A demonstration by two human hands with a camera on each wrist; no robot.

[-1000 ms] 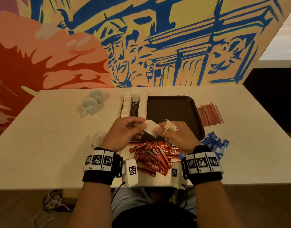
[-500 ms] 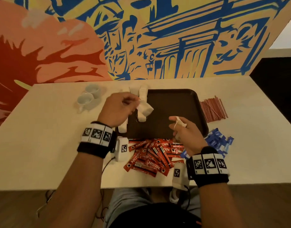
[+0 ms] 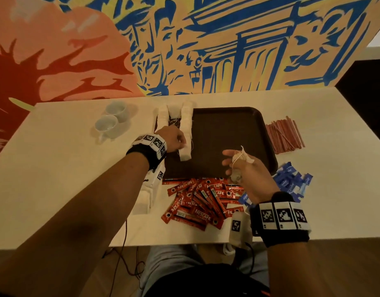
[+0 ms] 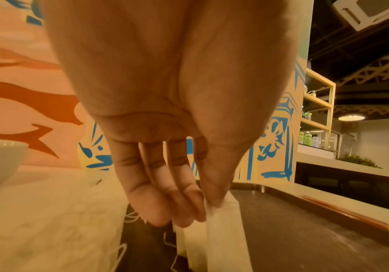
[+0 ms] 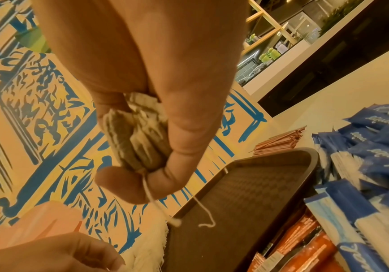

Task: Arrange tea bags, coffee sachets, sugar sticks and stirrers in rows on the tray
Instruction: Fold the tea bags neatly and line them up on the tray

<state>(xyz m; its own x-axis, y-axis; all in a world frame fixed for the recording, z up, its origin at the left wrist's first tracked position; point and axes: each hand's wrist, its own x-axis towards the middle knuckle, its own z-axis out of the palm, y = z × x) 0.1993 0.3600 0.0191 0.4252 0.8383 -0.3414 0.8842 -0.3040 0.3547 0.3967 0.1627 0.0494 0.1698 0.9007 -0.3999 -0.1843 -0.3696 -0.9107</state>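
White tea bag [image 3: 185, 152], long axis running away from the person, was pinched by the left hand [image 3: 173, 139] on the tray [image 3: 227, 129]; the right hand [image 3: 247, 172] clutched spare bags nearer.

Left hand [image 3: 175, 139] extended forward, fingers [image 4: 190, 206] pinching; right hand [image 3: 248, 170] raised, fingers curled.

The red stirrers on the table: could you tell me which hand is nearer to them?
Right. The right hand hovers over the tray's near right corner, beside the stirrers; the left hand is across the tray at the tea bags.
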